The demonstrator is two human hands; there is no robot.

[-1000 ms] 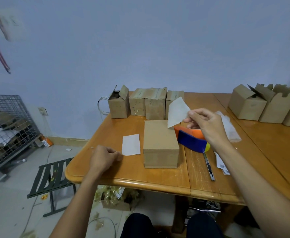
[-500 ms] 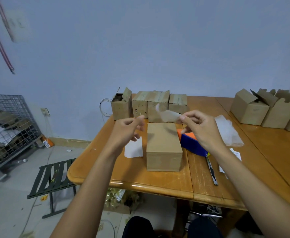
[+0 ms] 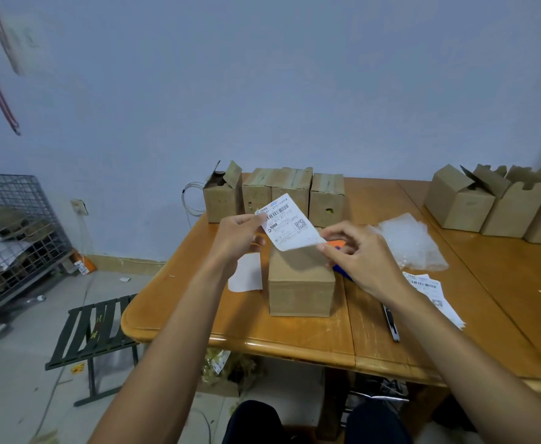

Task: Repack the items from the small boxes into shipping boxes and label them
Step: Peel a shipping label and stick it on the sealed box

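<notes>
Label: the shipping label (image 3: 290, 224) is held in the air at the centre of the frame, printed side towards the camera, tilted, just above the far end of the closed shipping box (image 3: 301, 280).
Left hand: the left hand (image 3: 235, 238) pinches the label's upper-left edge between thumb and fingers.
Right hand: the right hand (image 3: 355, 254) pinches the lower-right corner, its other fingers loosely curled.
Change: a second ago the right hand alone held the sheet, blank side showing, while the left lay as a fist on the table (image 3: 294, 334) edge. The left has since come up and the sheet has been turned over.
Meaning: with both hands on it, this looks like the peel or the line-up before sticking; the box bears no label yet.
Doubt: whether the backing is already off cannot be told; the corner by the right fingertips is too small to read.
Nearby: a blank white sheet (image 3: 246, 277) lies left of the box and spare labels (image 3: 432, 293) lie at lower right.
</notes>
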